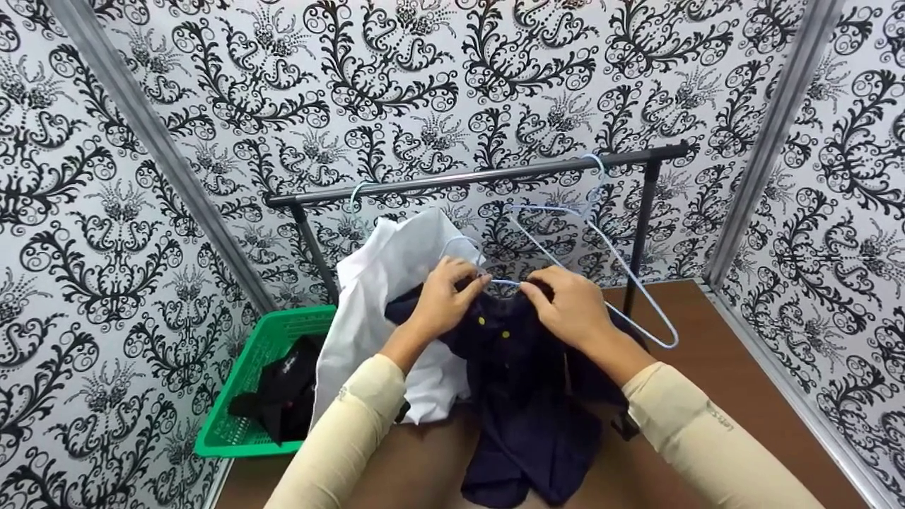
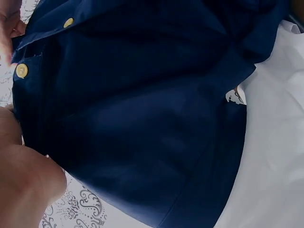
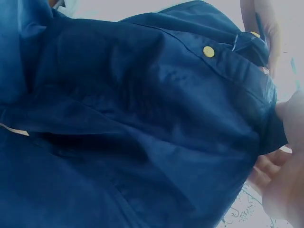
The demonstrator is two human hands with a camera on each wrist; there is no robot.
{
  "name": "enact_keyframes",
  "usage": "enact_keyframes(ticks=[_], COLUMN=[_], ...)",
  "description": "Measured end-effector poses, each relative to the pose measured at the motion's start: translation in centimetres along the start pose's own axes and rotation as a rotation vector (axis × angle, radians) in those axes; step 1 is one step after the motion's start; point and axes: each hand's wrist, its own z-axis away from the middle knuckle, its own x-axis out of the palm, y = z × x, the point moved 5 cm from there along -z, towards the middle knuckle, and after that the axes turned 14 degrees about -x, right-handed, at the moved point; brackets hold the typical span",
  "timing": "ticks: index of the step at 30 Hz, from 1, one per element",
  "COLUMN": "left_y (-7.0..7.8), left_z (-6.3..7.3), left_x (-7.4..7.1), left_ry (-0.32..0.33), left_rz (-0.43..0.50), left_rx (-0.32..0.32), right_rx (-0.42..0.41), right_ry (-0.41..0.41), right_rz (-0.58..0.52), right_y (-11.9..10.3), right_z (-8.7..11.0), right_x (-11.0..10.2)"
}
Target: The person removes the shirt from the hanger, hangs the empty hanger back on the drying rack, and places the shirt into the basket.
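Note:
A navy shirt [image 1: 509, 367] with yellow buttons hangs down in front of the body in the head view. My left hand [image 1: 447, 293] pinches it at one side of the collar, and my right hand [image 1: 569, 304] grips the collar's other side. Between the two hands runs a short stretch of light blue hanger [image 1: 505, 283], with the rest hidden by hands and cloth. In the left wrist view the shirt's front [image 2: 137, 109] spreads wide, a yellow button near the fingers. Fingers [image 3: 270, 173] of the right hand fold round the collar edge in the right wrist view.
A white shirt [image 1: 396, 261] hangs from a dark metal rack [image 1: 481, 175], left of the navy one. A bare blue hanger [image 1: 664, 332] hangs at the rack's right. The green basket [image 1: 244, 450] with black clothing [image 1: 290, 389] stands left on the brown table [image 1: 707, 353].

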Motion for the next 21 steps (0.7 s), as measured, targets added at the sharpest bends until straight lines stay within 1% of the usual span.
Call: enact_keyframes(ticks=[5,8,10,12,13,18,21], left_y=[-0.3,-0.4,-0.5,-0.6,-0.6,-0.6,-0.5], left_z=[0.1,0.2,0.2,0.2,0.2,0.0,0.0], left_x=[-0.1,-0.1,-0.1,-0.1,-0.2,-0.3,-0.4], left_ry=[-0.01,0.013,0.031,0.048,0.054,0.064,0.063], left_rz=[-0.002,-0.002,0.001,0.013,0.018,0.048,0.06], left_rx=[-0.014,-0.015,-0.018,-0.026,-0.029,-0.035,-0.027], right_rx=[0.103,0.165,0.178,0.164,0.148,0.066,0.025], right_ry=[-0.067,-0.135,-0.172,-0.177,-0.166,-0.072,-0.042], right_rz=[-0.084,-0.117,-0.114,-0.105,-0.095,-0.064,-0.043], right_y=[0.3,0.7,0.8,0.7,0.7,0.4,0.4], right_z=[-0.3,-0.2,-0.1,0.0,0.0,0.0,0.1], right_x=[0.4,0.8,1.1,1.2,1.2,1.1,1.1])
